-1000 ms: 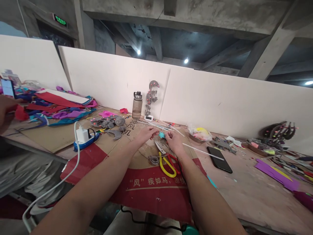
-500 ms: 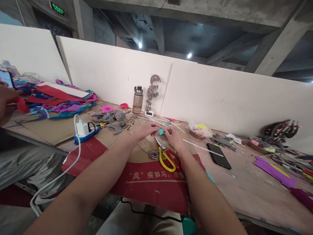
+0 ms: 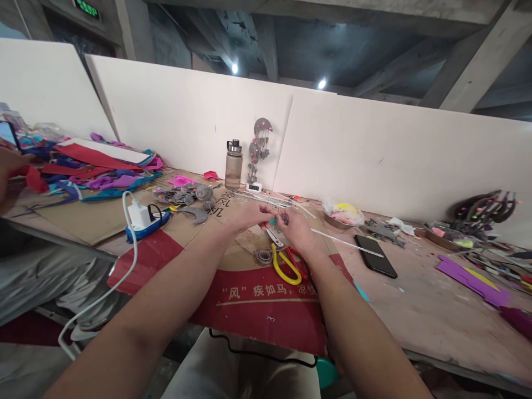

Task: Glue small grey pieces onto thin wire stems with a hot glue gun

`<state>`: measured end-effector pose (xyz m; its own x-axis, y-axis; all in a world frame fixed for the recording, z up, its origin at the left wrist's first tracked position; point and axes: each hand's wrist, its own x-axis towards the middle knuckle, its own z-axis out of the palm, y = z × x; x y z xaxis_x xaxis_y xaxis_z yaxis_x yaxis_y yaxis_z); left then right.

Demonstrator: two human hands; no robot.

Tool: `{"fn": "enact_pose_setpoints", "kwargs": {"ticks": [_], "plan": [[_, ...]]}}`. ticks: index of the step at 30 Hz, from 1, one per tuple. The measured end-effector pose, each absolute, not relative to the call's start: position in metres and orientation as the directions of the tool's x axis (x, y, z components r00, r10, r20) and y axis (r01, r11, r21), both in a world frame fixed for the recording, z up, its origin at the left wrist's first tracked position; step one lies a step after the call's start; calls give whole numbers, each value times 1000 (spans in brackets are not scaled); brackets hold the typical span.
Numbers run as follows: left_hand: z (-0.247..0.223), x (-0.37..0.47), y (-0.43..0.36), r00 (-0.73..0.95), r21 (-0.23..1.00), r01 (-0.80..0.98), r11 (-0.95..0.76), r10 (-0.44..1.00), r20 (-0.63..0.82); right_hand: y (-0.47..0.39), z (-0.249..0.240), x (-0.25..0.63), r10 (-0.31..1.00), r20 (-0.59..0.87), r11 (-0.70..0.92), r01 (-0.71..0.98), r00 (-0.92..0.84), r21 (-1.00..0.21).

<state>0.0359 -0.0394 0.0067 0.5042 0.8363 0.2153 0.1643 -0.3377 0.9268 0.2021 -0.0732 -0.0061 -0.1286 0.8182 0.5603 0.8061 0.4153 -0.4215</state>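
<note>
Fingertips of my left hand [image 3: 255, 217] pinch a small teal piece [image 3: 272, 221] above the cardboard [image 3: 245, 263]. Close beside it on the right, my right hand [image 3: 294, 228] has its fingers closed on a small grey piece [image 3: 285, 219], mostly hidden by the fingers. Just below the hands lie scissors with one yellow and one red handle [image 3: 286, 269], partly covered by my right wrist. A small coil of grey cord [image 3: 263, 256] rests left of the scissors.
A water bottle [image 3: 233, 165] and a small white clock [image 3: 254, 188] stand at the back. Right of my hands are a black phone [image 3: 376, 256] and a bowl [image 3: 338, 223]. Left are a power strip [image 3: 147, 224] and felt scraps [image 3: 100, 160]. Another person's hand [image 3: 10, 166] is far left.
The teal piece is now more covered by my fingers, and a grey piece shows at my right fingertips. The view has shifted slightly.
</note>
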Motion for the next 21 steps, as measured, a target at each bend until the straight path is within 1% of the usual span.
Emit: {"fn": "enact_pose_setpoints", "kwargs": {"ticks": [4, 10, 12, 17, 21], "plan": [[6, 36, -39, 498, 944, 141, -299, 846, 193, -73, -6, 202, 816, 565, 410, 811, -122, -418], [1, 38, -37, 506, 933, 155, -324, 837, 207, -71, -9, 202, 806, 577, 412, 822, -128, -393], [1, 38, -38, 484, 928, 180, -325, 851, 204, -71, -9, 203, 804, 579, 434, 801, -137, -413], [3, 39, -39, 414, 912, 202, -358, 875, 252, -73, -7, 203, 792, 594, 498, 715, -143, -492], [6, 40, -43, 386, 922, 177, -343, 886, 256, -76, -5, 202, 801, 590, 481, 699, -105, -529]]}}
